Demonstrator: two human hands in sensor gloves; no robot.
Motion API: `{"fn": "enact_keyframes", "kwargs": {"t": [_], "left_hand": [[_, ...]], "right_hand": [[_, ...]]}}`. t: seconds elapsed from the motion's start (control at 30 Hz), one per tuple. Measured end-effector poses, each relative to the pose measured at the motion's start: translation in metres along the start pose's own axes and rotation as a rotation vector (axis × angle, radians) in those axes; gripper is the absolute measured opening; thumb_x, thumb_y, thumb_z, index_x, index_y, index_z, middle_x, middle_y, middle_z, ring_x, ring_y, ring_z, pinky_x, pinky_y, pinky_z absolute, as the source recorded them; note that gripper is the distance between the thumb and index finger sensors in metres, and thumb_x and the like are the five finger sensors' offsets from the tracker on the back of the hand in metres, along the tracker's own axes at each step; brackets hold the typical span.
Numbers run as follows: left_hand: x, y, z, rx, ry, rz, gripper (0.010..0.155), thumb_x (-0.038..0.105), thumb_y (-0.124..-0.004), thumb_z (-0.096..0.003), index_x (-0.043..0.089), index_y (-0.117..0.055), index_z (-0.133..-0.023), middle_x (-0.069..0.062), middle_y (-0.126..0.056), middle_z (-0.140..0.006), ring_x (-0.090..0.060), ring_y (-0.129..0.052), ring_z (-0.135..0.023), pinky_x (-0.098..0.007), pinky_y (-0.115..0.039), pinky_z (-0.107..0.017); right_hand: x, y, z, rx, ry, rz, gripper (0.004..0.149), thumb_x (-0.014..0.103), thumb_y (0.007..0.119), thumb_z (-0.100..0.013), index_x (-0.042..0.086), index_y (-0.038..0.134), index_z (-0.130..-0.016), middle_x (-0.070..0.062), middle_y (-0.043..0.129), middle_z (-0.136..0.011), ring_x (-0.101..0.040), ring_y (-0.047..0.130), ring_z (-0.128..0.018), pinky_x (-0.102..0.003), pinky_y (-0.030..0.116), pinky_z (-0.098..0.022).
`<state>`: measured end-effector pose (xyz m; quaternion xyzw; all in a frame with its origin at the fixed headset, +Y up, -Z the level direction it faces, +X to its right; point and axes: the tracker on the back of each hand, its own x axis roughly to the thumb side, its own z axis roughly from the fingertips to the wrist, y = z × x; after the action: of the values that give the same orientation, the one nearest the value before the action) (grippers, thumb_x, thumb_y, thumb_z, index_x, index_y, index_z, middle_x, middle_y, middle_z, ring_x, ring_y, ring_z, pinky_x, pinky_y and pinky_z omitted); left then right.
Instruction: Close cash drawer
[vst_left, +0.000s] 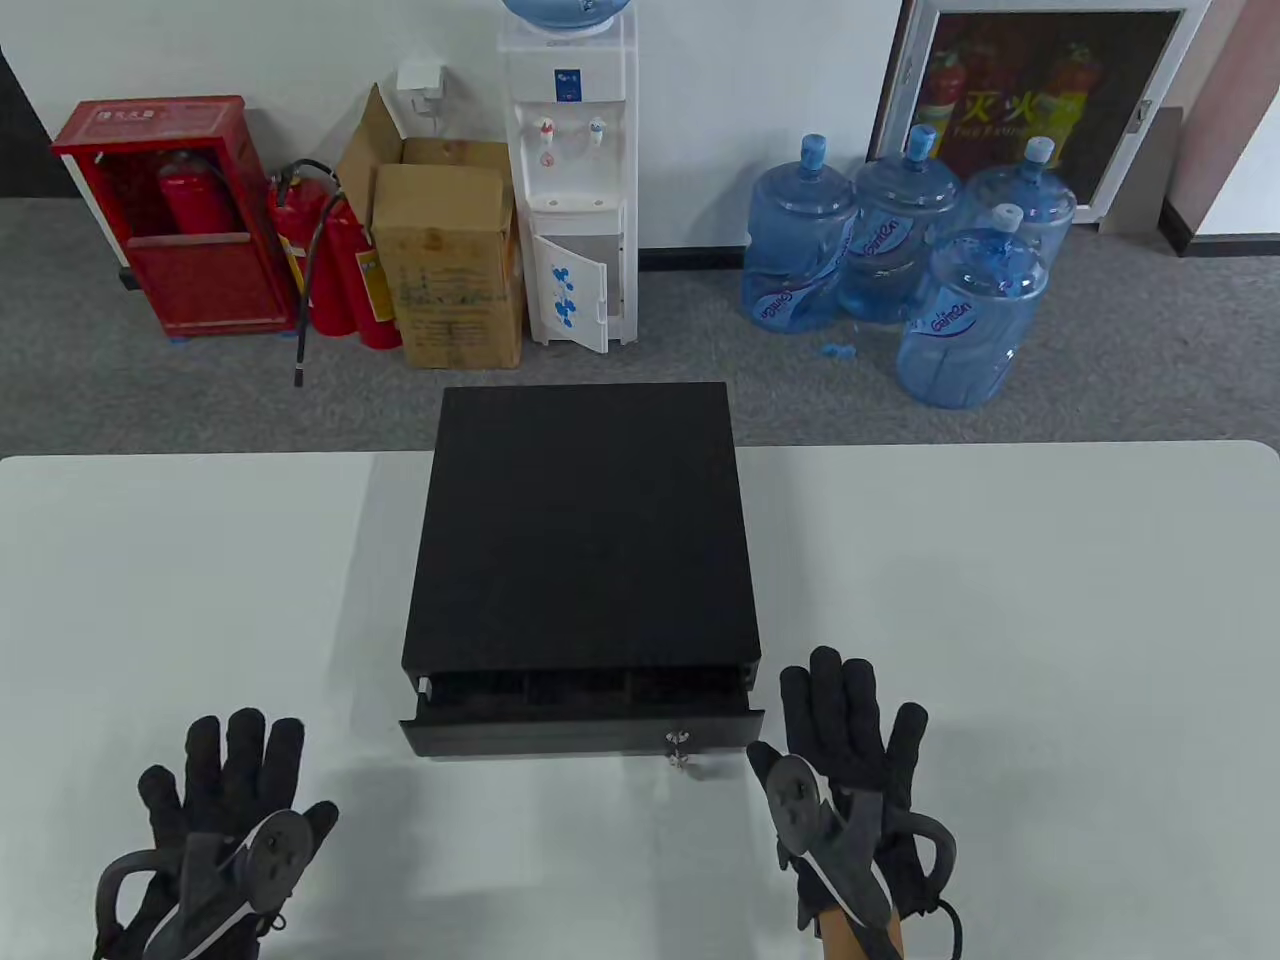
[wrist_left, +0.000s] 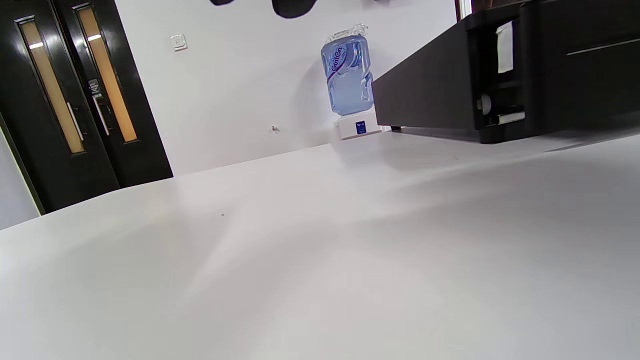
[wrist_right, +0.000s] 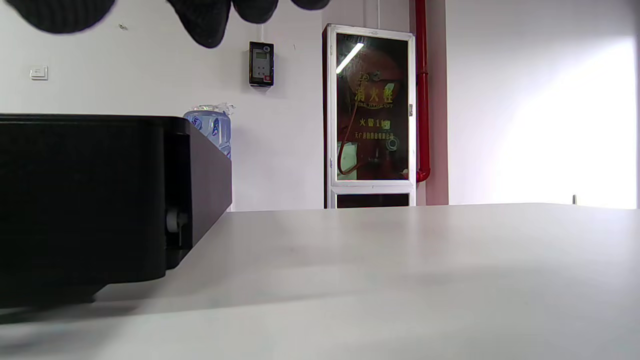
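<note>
The bottom edge of the table view is cutting off both wrists, and a tracker is covering the back of the left hand and the right hand. The drawer compartments are sitting in shadow, contents unreadable. Only blurred fingertips are poking into the right wrist view.

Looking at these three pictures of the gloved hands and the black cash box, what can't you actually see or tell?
- Drawer contents: in the table view only a dark slit shows; the case top covers the compartments.
- Key in the drawer front: too small to tell its position.
- Left hand and right hand: wrists cut off by the table view's bottom edge; wrist views show only fingertips at the top.
- Whether palms touch the table: unclear.
</note>
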<state>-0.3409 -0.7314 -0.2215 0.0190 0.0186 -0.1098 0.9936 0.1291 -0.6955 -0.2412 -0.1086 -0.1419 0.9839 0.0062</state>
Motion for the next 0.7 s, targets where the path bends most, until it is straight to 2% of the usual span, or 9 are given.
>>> {"fn": "enact_keyframes", "kwargs": {"t": [0.7], "left_hand": [[-0.0004, -0.0006, 0.001, 0.002, -0.006, 0.01, 0.083, 0.07, -0.045, -0.0503, 0.03, -0.017, -0.118, -0.011, -0.029, -0.13, -0.046, -0.025, -0.12, -0.074, -0.032, -0.076]], "right_hand": [[-0.0013, 0.0049, 0.0008, -0.014, 0.012, -0.009, 0.076, 0.07, 0.053, -0.034, 0.05, 0.037, -0.105, 0.022, 0.025, -0.118, -0.006, 0.023, -0.113, -0.052, 0.027, -0.081]]}}
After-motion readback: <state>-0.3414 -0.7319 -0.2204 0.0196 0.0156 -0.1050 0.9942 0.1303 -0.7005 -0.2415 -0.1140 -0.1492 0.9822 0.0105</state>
